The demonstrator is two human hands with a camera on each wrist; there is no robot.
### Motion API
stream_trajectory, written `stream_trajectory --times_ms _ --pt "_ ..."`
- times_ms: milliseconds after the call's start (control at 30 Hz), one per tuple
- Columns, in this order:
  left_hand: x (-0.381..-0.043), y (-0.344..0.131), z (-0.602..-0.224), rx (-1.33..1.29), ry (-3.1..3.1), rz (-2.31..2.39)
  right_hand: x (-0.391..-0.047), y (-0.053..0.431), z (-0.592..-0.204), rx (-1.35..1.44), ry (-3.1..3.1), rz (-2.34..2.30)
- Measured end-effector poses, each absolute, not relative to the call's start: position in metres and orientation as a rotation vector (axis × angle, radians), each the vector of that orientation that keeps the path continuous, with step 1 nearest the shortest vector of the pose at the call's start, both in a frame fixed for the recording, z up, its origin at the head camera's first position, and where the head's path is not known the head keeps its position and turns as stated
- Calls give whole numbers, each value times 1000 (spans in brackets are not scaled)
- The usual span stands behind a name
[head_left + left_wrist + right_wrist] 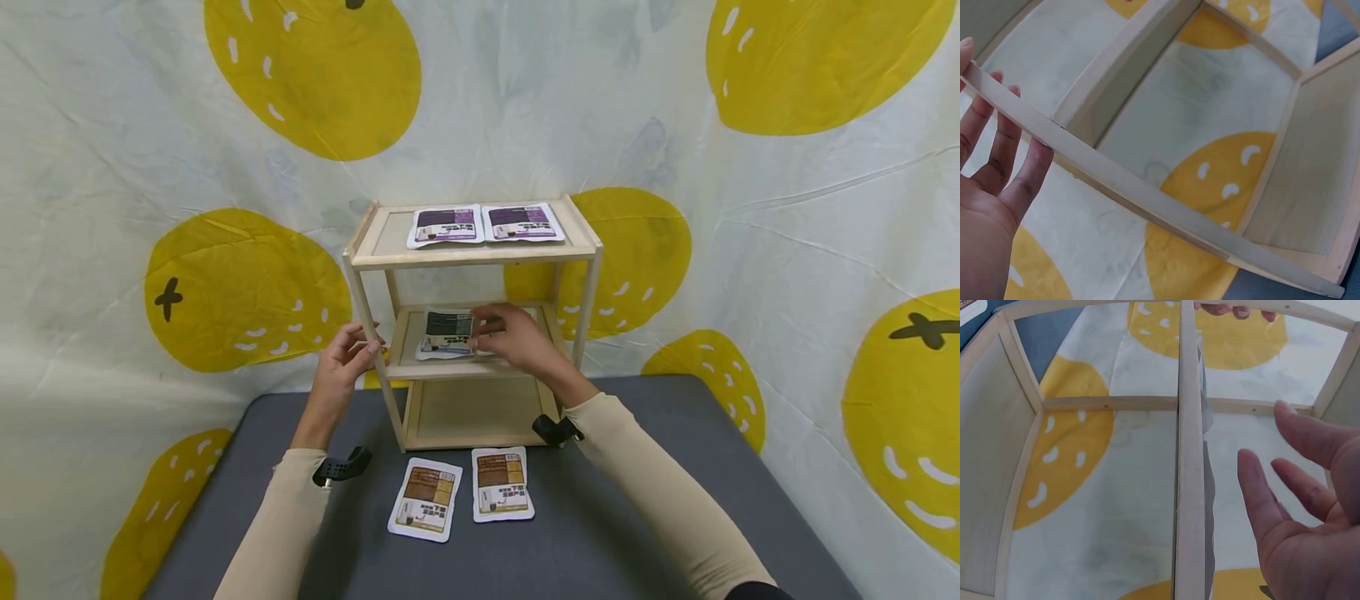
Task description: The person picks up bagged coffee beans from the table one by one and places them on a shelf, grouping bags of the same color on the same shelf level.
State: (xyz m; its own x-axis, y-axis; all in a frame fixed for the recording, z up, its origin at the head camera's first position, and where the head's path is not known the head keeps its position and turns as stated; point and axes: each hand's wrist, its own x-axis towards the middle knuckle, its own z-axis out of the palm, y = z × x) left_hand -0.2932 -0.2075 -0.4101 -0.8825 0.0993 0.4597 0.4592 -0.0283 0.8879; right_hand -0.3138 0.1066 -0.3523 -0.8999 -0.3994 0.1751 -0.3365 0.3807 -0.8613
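Note:
A small three-level wooden shelf [468, 260] stands on the table. My left hand [341, 367] holds its front left post [1116, 175], the fingers behind the wood and mostly visible in the left wrist view. My right hand [513, 337] reaches over the middle level, thumb and fingers apart with nothing between them in the right wrist view [1304, 500]. Beside those fingers, a pouch with a dark green label [447, 329] lies on the middle level. Behind the right hand, the right part of that level is mostly hidden.
Two purple-labelled pouches [522, 223] lie side by side on the top level. On the grey table [600, 533], two brown-labelled pouches [426, 500] lie in front of the shelf. A white cloth with yellow fruit prints [465, 100] hangs behind.

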Motion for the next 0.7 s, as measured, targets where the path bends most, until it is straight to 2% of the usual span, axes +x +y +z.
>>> stream_trajectory --times_ms 700 --pt "-293 -207 -409 -597 -1996 -1992 -269 117 -381 -937 2350 -1495"
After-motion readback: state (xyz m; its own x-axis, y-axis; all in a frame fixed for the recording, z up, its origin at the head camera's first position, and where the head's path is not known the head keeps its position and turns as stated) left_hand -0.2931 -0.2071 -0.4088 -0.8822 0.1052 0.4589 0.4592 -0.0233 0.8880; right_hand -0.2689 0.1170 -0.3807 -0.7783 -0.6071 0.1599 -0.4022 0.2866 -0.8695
